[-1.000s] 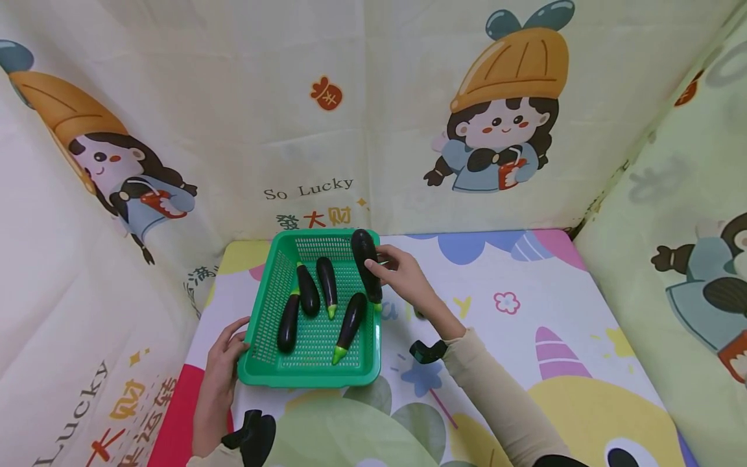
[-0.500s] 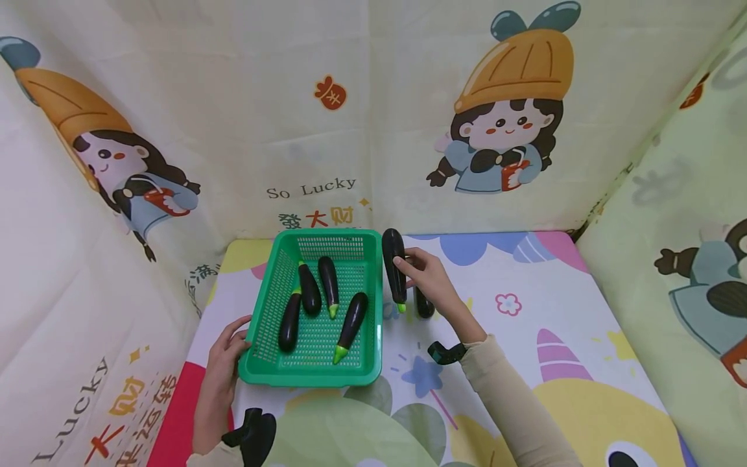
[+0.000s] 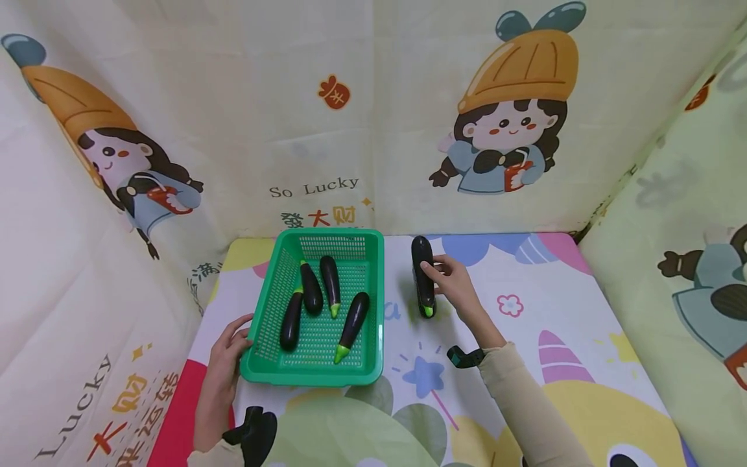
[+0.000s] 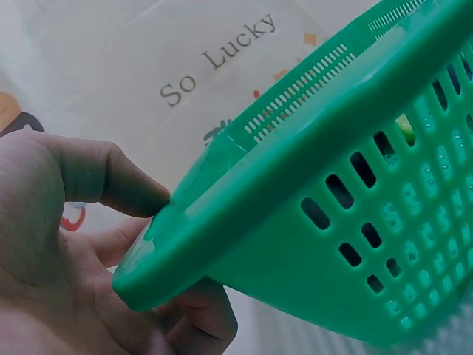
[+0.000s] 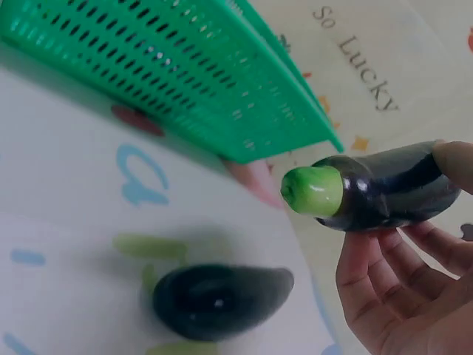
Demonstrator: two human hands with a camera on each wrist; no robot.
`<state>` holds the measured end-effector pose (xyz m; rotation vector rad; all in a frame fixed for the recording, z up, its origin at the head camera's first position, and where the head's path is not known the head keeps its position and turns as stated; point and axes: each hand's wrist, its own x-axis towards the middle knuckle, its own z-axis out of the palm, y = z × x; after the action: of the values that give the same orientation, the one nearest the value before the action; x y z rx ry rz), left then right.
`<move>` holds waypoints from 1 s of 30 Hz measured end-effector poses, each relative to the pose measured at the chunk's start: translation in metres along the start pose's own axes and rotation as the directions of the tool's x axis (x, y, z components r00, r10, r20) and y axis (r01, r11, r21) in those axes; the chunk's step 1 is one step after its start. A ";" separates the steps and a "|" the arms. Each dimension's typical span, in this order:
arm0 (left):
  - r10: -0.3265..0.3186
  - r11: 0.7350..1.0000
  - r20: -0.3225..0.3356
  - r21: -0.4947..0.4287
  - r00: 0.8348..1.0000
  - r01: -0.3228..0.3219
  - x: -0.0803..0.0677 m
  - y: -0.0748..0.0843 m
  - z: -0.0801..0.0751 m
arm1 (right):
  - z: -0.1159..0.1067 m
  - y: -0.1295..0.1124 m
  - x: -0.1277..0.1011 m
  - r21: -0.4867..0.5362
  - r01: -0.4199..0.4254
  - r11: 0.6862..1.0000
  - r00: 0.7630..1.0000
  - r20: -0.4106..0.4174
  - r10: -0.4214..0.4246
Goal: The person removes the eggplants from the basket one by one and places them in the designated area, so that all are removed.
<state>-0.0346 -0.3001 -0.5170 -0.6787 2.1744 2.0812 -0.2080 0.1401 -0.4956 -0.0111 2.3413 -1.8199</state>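
My left hand [image 3: 224, 360] grips the left rim of a green plastic basket [image 3: 380, 318]. In the left wrist view its thumb lies on top of the rim [image 4: 244, 200] and fingers curl underneath. Several dark purple eggplants [image 3: 353, 322] with green stems lie inside the basket. To the basket's right, my right hand [image 3: 461, 288] holds another eggplant [image 3: 423, 259] between thumb and fingers, stem toward me. The right wrist view shows this held eggplant [image 5: 399, 185] raised above one more eggplant [image 5: 222, 299] lying on the table, which the head view mostly hides.
A colourful printed cloth [image 3: 467, 402] covers the table. Patterned fabric walls [image 3: 403, 117] enclose the back, left and right. The basket stands on the left half of the table, its far end close to the back wall.
My right hand has carried the eggplant from over the basket's right side out to the right, above the eggplant on the table. The left hand and basket stay in place.
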 end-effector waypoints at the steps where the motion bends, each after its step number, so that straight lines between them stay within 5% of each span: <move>1: 0.000 1.000 0.001 0.001 1.000 0.000 0.000 0.000 0.000 | -0.002 0.002 0.001 0.002 -0.003 1.000 1.000 -0.007 0.003; 13: 0.000 1.000 0.004 0.004 1.000 0.000 0.003 -0.002 -0.001 | -0.020 0.033 0.004 -0.089 -0.110 0.990 0.986 -0.133 0.097; 30: -0.006 1.000 -0.002 0.000 1.000 0.006 0.002 -0.001 0.000 | -0.032 0.061 0.015 -0.188 -0.206 0.960 0.969 -0.174 0.174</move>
<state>-0.0360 -0.3002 -0.5182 -0.6873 2.1704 2.0791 -0.2209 0.1850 -0.5487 0.3308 2.5258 -1.5349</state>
